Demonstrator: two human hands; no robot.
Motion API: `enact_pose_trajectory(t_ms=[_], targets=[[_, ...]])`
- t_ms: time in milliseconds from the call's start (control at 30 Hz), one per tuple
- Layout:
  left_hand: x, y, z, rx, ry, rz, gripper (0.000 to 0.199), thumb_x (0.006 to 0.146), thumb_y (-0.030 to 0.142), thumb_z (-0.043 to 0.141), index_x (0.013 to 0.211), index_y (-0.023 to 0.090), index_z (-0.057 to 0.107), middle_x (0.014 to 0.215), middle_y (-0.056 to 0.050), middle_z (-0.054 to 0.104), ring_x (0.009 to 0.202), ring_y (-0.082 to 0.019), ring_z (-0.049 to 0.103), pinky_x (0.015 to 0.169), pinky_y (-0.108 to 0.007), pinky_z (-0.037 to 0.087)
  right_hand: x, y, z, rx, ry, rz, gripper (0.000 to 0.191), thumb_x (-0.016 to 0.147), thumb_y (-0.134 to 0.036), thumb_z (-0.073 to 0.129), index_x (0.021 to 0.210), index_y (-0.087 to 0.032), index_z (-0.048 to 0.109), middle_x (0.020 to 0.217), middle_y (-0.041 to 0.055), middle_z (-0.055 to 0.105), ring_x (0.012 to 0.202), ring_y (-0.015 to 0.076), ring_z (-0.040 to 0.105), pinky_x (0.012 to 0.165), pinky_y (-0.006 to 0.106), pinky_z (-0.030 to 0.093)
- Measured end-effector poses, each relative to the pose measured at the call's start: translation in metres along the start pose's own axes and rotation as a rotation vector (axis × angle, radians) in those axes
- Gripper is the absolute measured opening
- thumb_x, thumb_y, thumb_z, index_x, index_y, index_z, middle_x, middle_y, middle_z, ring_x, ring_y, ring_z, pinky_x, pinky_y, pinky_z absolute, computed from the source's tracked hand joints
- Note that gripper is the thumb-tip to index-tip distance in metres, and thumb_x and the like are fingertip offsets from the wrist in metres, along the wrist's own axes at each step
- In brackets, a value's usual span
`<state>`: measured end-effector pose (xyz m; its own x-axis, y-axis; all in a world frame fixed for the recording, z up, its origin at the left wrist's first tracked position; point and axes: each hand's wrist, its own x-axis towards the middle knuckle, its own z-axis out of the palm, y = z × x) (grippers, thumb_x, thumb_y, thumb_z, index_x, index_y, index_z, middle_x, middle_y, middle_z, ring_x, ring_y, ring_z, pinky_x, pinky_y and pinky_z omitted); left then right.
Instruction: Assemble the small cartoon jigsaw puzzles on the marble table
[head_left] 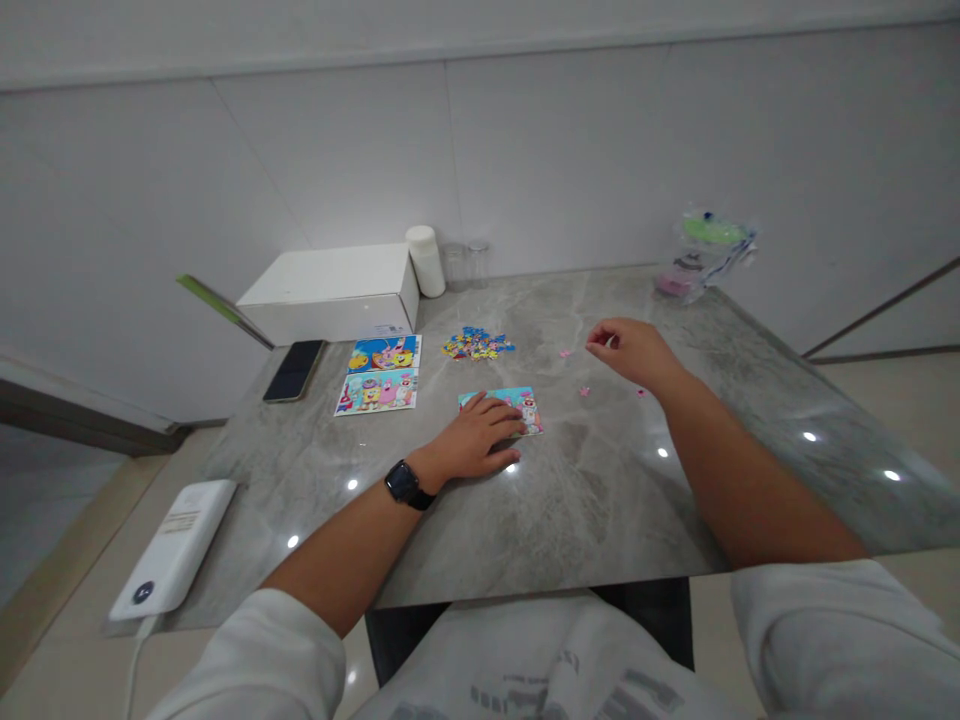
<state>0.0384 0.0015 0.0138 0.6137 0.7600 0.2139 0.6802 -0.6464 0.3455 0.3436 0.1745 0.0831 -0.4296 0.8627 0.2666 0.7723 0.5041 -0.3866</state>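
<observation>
The picture panel (529, 408) lies just below the centre of the frame, its long axis running left to right. The left hand (480, 438) rests palm down across it, fingers extended, gripping nothing that I can see. The right hand (636, 348) sits right of centre, up and to the right of the panel, fingers curled toward the thumb; I cannot tell whether it holds anything. A pink puzzle piece (585, 391) lies between panel and right hand, the nearer hand.
</observation>
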Motion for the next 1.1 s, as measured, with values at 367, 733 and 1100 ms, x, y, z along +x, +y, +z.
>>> enact_pose_trajectory(t_ms=[367,733,1100], targets=[[-0.001,-0.007,-0.003,0.028,0.123,-0.017,0.036,0.105,0.042,0.059,0.137,0.028,0.068,0.143,-0.011,0.066,0.134,-0.029,0.058,0.125,-0.058,0.034,-0.039,0.095,0.001,-0.135,-0.095,0.31,0.02,0.092,-0.036,0.065,0.096,-0.024,0.08,0.098,0.0099,0.081,0.088,0.0245,0.072,0.081,0.035,0.051],[-0.003,-0.02,-0.004,0.025,0.407,-0.2,0.027,0.108,0.037,0.053,0.123,0.022,0.07,0.126,-0.011,0.069,0.121,-0.027,0.062,0.111,-0.049,0.047,-0.047,0.118,0.001,-0.15,-0.381,0.321,0.011,0.083,-0.029,0.077,0.092,-0.024,0.08,0.096,0.0072,0.08,0.088,0.0222,0.072,0.076,0.031,0.05],[-0.002,-0.022,-0.006,-0.006,0.415,-0.273,0.028,0.107,0.038,0.052,0.123,0.021,0.068,0.124,-0.011,0.069,0.121,-0.027,0.061,0.11,-0.047,0.047,-0.05,0.108,0.005,-0.065,-0.399,0.239,0.007,0.075,-0.026,0.08,0.078,-0.023,0.074,0.081,0.0046,0.078,0.073,0.0199,0.07,0.065,0.03,0.047]])
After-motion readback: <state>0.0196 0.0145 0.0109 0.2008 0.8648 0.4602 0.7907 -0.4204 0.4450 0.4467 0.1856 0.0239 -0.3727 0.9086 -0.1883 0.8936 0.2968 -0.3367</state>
